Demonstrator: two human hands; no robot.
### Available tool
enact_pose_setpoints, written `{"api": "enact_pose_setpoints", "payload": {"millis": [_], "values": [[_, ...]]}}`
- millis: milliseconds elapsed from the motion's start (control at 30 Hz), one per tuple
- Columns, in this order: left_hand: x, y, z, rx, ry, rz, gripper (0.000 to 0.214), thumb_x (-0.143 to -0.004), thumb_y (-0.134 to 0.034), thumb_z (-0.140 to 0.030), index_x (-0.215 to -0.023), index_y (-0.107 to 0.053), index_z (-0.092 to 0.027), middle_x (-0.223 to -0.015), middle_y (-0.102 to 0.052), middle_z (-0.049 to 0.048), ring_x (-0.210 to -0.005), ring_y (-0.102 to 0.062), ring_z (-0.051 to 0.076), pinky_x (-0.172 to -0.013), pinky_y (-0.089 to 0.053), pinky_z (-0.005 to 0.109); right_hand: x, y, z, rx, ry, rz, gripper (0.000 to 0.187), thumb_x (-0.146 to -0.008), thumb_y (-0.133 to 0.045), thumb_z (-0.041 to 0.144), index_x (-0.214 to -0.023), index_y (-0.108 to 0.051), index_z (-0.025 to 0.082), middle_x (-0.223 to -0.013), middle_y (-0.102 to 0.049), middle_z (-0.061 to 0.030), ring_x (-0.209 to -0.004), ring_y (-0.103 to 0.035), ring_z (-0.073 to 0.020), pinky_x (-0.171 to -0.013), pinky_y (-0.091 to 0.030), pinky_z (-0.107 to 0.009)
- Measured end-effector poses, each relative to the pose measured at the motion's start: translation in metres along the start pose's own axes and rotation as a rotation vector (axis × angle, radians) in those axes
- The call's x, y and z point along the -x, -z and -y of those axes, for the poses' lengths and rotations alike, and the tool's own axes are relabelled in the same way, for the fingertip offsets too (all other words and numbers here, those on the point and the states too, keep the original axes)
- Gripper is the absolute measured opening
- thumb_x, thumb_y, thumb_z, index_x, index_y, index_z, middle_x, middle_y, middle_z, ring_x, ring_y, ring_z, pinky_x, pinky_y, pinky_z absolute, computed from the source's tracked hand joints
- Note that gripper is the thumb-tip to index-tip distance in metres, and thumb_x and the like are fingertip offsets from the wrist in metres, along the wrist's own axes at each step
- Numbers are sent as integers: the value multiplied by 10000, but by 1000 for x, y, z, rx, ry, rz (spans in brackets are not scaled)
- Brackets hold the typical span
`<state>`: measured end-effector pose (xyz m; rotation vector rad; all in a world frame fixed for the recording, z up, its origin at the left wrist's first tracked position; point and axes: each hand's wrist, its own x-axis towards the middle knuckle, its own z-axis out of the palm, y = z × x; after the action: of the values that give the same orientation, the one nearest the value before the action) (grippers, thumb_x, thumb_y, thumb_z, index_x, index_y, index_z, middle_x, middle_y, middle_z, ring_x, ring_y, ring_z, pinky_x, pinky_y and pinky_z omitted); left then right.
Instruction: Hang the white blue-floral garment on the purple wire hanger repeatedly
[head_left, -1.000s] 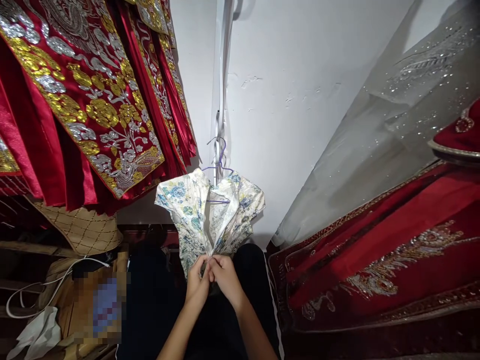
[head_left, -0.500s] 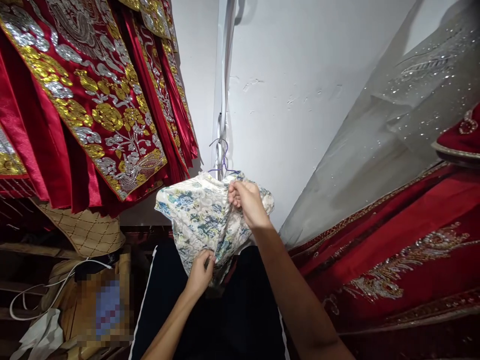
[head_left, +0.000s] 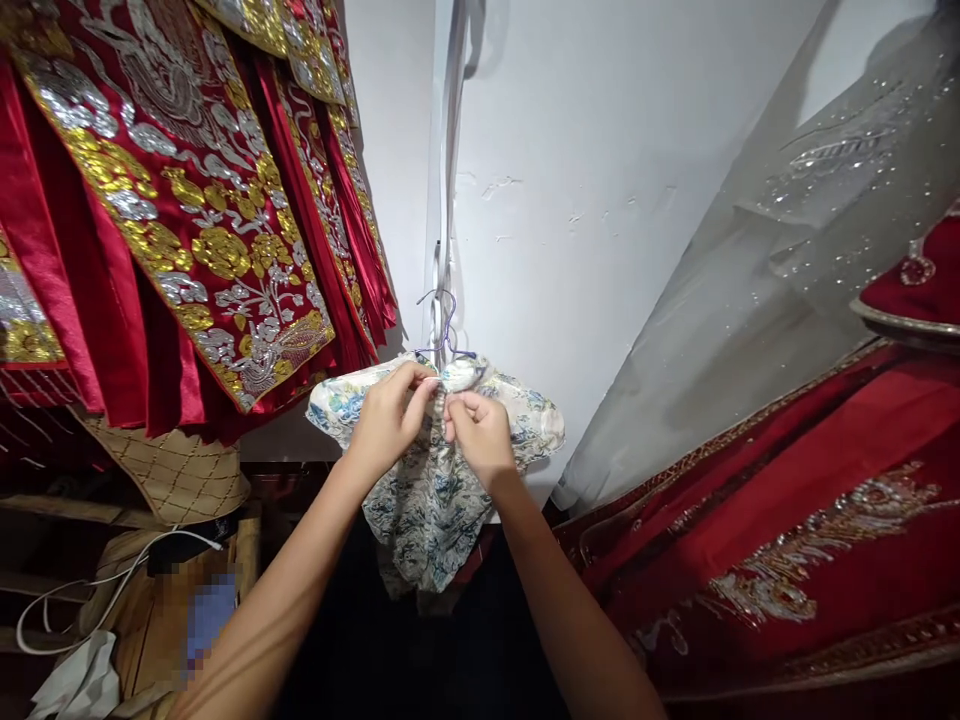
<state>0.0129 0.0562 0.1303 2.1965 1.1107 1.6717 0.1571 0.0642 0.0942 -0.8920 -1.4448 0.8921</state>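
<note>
A short-sleeved floral shirt (head_left: 435,520), cream with blue and green print, hangs on a thin purple hanger (head_left: 448,325) in front of me. My left hand (head_left: 394,410) pinches the fabric at the front opening just below the collar. Close beside it, my right hand (head_left: 480,430) has its thumb and fingers closed on the opposite edge of the same opening, slightly lower. Whatever small fastening lies between the fingertips is too hidden to make out.
Red garments with gold and silver sequins (head_left: 225,250) hang at left. A sheer glittery white dress (head_left: 750,270) and a beaded red garment (head_left: 750,540) are at right. A white cable (head_left: 97,590) and crumpled white paper (head_left: 79,680) lie lower left, near a wooden frame.
My left hand has risen from the shirt's lower front to the collar area. My right hand has shifted slightly down. Both now meet at the front opening, and the shirt's lower part hangs loose.
</note>
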Motion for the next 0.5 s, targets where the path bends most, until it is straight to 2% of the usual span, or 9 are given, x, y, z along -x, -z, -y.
{"api": "enact_pose_setpoints", "payload": {"millis": [33, 100, 167, 233, 267, 333, 400, 467, 500], "values": [[1, 6, 4, 16, 30, -86, 145, -949, -556, -294, -941, -647, -182, -863, -670, 32, -811, -619, 150, -782, -474, 256, 5, -1, -11, 13, -15, 9, 253, -842, -525, 284, -613, -571, 186, -457, -535, 39, -429, -459, -101, -462, -330, -220], [4, 27, 19, 159, 131, -354, 115, -923, -592, -284, -908, -644, -183, -811, -646, 12, -767, -612, 132, -754, -485, 237, 18, -4, -33, 21, -63, 32, 281, -827, -531, 273, -559, -549, 191, -450, -531, 33, -423, -441, -98, -456, -311, -225], [12, 54, 44, 475, 302, -620, 105, -896, -605, -244, -814, -614, -180, -746, -619, -4, -721, -611, 123, -739, -510, 242, 35, -7, -51, -9, -118, 56, 318, -815, -536, 265, -505, -520, 196, -429, -519, 29, -415, -429, -97, -454, -307, -229], [26, 76, 72, 881, 568, -688, 157, -891, -554, -191, -734, -554, -180, -731, -641, 10, -760, -651, 152, -794, -552, 323, 54, -11, -60, -65, -170, 108, 337, -815, -534, 266, -485, -512, 200, -409, -509, 28, -402, -424, -98, -453, -310, -232], [36, 81, 86, 1016, 679, -744, 161, -891, -521, -161, -732, -543, -180, -741, -664, 27, -793, -671, 166, -820, -560, 354, 63, -13, -62, -91, -192, 144, 335, -816, -532, 263, -487, -517, 201, -407, -512, 27, -399, -425, -99, -454, -315, -232], [60, 76, 107, 1146, 836, -850, 159, -890, -478, -117, -765, -562, -170, -776, -699, 61, -841, -693, 168, -853, -560, 343, 80, -15, -63, -143, -230, 205, 310, -811, -530, 246, -505, -531, 199, -411, -521, 28, -396, -438, -101, -460, -328, -232], [84, 54, 115, 1143, 917, -865, 141, -895, -489, -126, -810, -599, -150, -790, -709, 76, -839, -695, 159, -847, -551, 303, 92, -13, -65, -210, -253, 183, 292, -807, -521, 233, -518, -535, 198, -417, -521, 31, -389, -445, -99, -458, -333, -230], [100, 27, 110, 1049, 890, -818, 83, -884, -566, -170, -835, -627, -144, -745, -683, 40, -762, -673, 136, -794, -538, 260, 100, -5, -69, -272, -267, 116, 295, -815, -506, 233, -523, -534, 197, -413, -512, 33, -375, -429, -93, -447, -319, -228], [104, 16, 103, 980, 802, -807, 62, -872, -616, -198, -847, -640, -147, -723, -658, 13, -723, -651, 117, -768, -526, 234, 102, 1, -71, -289, -277, 87, 305, -822, -500, 236, -522, -531, 196, -405, -504, 34, -368, -415, -90, -440, -307, -228]]}}
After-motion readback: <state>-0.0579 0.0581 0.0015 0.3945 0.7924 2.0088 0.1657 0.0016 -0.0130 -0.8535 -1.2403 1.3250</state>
